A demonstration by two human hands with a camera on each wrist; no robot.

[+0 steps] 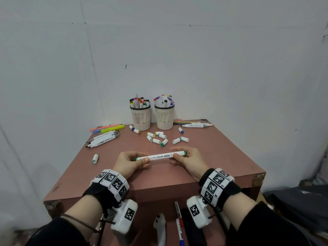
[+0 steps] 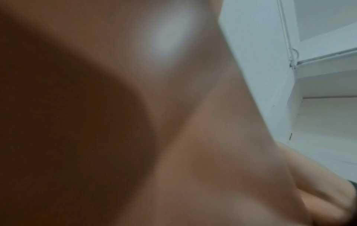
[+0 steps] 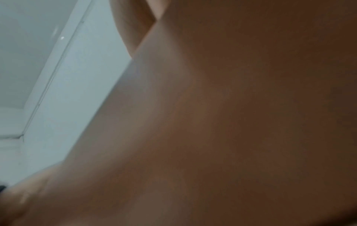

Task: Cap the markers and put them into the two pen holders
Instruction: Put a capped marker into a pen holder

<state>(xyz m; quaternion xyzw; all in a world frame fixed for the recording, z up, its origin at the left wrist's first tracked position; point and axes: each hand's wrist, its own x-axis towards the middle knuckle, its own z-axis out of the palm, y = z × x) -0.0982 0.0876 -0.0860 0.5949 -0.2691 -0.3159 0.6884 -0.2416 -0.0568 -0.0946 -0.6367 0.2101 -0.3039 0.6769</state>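
- Nearest to us, below the table's front edge, we are seeing a few pens (image 1: 178, 222) and a white controller (image 1: 160, 228) lying low between our wrists; both wrists are wearing black bands with coded white blocks.
- We are holding one white marker (image 1: 160, 156) level above the front half of the table (image 1: 221, 162), lengthwise from left to right, with a green cap showing at each end.
- Our left hand (image 1: 132, 161) is curling round the marker's left end, thumb on top.
- Our right hand (image 1: 187, 159) is pinching the right end, fingers bent round the cap there.
- The wrist views are giving us only blurred skin up close, with a strip of pale wall and ceiling edge behind, so we are learning nothing about the grip from them.
- The table is showing a reddish-brown top with chipped, worn front corners.
- One loose cap (image 1: 95, 158) is lying alone near the left edge.
- Farther back, loose caps (image 1: 157, 137) are lying scattered across the middle, a few just beside one another.
- Uncapped markers (image 1: 103, 139) are lying in a bunch at the back left, with highlighters (image 1: 110, 129) behind them.
- More markers (image 1: 197, 124) are lying at the back right.
- Two cream slatted holders are standing side by side at the far edge, the left holder (image 1: 140, 119) and right holder (image 1: 165, 118), each packed with upright markers.
- Behind everything, a plain pale wall (image 1: 177, 50) with small marks is filling the view, and dark cloth (image 1: 298, 201) is lying on the floor at the right.
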